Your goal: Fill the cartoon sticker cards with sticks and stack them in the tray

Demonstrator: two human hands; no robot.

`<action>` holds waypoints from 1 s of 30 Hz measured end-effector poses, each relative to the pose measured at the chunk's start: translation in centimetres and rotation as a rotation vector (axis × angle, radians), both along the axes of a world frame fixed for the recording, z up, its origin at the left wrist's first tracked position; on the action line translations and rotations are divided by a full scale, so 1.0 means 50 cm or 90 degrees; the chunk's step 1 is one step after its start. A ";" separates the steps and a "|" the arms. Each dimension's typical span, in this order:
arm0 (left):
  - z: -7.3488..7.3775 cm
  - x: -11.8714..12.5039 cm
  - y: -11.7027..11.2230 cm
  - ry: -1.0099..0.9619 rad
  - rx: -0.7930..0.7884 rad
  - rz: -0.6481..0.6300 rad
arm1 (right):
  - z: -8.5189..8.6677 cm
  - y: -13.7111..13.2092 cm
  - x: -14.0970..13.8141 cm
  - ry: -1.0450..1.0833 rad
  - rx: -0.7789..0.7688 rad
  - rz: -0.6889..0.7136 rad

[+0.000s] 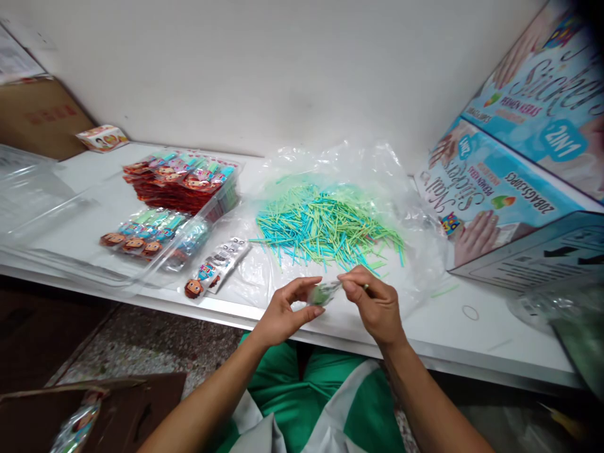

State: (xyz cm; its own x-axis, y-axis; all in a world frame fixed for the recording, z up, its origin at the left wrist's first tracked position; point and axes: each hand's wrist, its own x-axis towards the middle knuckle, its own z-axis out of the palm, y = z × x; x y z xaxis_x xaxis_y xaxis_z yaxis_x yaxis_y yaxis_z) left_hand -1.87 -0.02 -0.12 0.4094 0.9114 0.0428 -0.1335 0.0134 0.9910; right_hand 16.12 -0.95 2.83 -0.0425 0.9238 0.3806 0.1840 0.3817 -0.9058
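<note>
My left hand [290, 308] pinches a small clear plastic packet [323, 292] with something green in it, above the table's front edge. At the packet's other end, my right hand [372, 302] has its fingers closed on the edge, and a thin green stick end [365, 287] pokes out of that grip. Behind both hands a heap of thin blue and green sticks [325, 226] lies on a clear plastic sheet [415, 251]. To the left of my left hand are flat printed packets [202, 277] with a cartoon figure.
A clear plastic tray [155, 264] at left holds stacks of filled red packets [170, 185]. Printed nail sticker boxes [500, 182] stand at right. A cardboard box [42, 119] sits far left. A clear jar [533, 311] lies at the right edge. Below is an open brown box [141, 409].
</note>
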 end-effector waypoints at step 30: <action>0.011 -0.028 -0.008 -0.005 -0.053 -0.006 | 0.048 0.023 -0.020 -0.145 0.019 0.060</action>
